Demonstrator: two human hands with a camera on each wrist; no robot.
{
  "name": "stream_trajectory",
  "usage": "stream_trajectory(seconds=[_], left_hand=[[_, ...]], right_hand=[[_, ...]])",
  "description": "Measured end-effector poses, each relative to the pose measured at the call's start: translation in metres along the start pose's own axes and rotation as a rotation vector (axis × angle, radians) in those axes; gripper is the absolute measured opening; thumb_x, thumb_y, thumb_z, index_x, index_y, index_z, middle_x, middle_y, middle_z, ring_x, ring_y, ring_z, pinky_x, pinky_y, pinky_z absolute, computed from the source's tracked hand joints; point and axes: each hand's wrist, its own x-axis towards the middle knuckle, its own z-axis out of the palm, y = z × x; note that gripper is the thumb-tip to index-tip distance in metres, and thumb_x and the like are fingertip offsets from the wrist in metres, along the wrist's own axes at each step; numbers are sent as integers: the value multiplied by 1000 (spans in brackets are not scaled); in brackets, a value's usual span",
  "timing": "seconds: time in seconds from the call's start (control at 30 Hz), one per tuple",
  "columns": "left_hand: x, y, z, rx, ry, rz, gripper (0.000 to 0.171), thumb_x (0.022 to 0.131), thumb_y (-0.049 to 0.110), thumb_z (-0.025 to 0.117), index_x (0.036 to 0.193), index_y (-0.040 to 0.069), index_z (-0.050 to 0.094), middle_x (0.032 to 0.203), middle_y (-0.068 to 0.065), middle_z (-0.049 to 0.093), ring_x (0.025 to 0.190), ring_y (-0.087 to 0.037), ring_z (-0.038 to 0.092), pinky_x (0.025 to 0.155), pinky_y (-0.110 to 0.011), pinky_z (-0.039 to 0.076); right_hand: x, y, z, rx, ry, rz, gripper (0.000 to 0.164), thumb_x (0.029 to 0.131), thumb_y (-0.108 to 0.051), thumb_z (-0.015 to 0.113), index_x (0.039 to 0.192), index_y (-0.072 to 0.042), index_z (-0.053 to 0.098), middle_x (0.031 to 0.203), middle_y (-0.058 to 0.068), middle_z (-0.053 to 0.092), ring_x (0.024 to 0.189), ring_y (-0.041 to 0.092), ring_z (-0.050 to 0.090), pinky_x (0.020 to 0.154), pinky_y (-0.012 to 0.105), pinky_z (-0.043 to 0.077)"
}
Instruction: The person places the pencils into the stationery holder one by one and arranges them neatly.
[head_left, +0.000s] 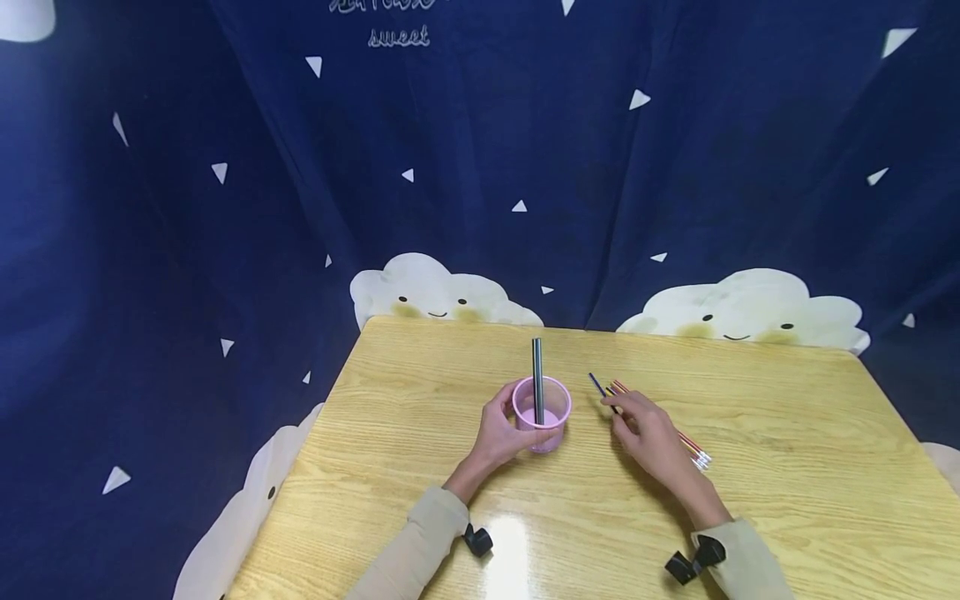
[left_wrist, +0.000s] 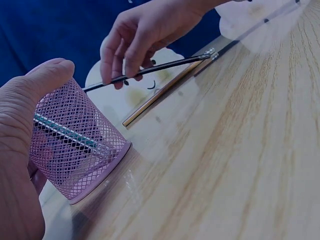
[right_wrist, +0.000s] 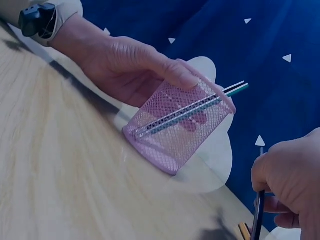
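Note:
My left hand (head_left: 502, 435) holds a pink mesh pen cup (right_wrist: 159, 156) around its side, thumb near the rim. The cup stands on the table and two pencils (head_left: 537, 375), dark and green-toned, lean inside it. To the cup's right, my right hand (head_left: 651, 437) pinches a dark pencil (left_wrist: 170, 64) between thumb and fingers. In the left wrist view that pencil is raised at a slant, its silvery end over the other pencils. Several pencils (head_left: 693, 448), red and yellow among them, lie on the table beneath the right hand, which partly hides them.
The wooden table (head_left: 420, 375) has its far edge against a dark blue curtain (head_left: 465, 125) printed with white clouds and triangles. Small black devices (head_left: 478, 540) are worn at both wrists.

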Motion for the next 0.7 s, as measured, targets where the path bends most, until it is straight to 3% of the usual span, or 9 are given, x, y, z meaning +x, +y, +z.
stream_trajectory(seconds=[0.1, 0.3, 0.57, 0.7], left_hand=[[0, 0, 0, 4, 1, 3, 86, 65, 14, 99, 142, 10, 60, 133, -6, 68, 121, -26, 65, 107, -45, 53], [1, -1, 0, 8, 5, 22, 85, 65, 13, 99, 141, 9, 61, 132, -7, 69, 120, -25, 66, 106, -45, 54], [4, -2, 1, 3, 3, 45, 86, 66, 10, 99, 142, 8, 60, 133, -9, 68, 122, -27, 65, 108, -43, 53], [1, -2, 0, -7, -1, 43, 86, 66, 10, 99, 142, 8, 60, 133, -10, 68, 121, -28, 65, 108, -46, 54]], right_hand=[[6, -2, 0, 36, 18, -23, 34, 86, 12, 69, 116, -3, 75, 117, 14, 73, 82, 19, 68, 69, 34, 60], [26, -12, -6, 106, 90, -83, 41, 83, 15, 70, 121, 0, 72, 108, 14, 73, 79, 15, 67, 64, 33, 58], [49, -28, -14, 194, 177, -112, 49, 82, 19, 72, 127, -1, 70, 102, 11, 72, 75, 14, 67, 63, 14, 49], [55, -35, -10, 228, 216, -129, 44, 80, 22, 72, 120, 2, 73, 108, 16, 72, 73, 21, 68, 64, 14, 49]])
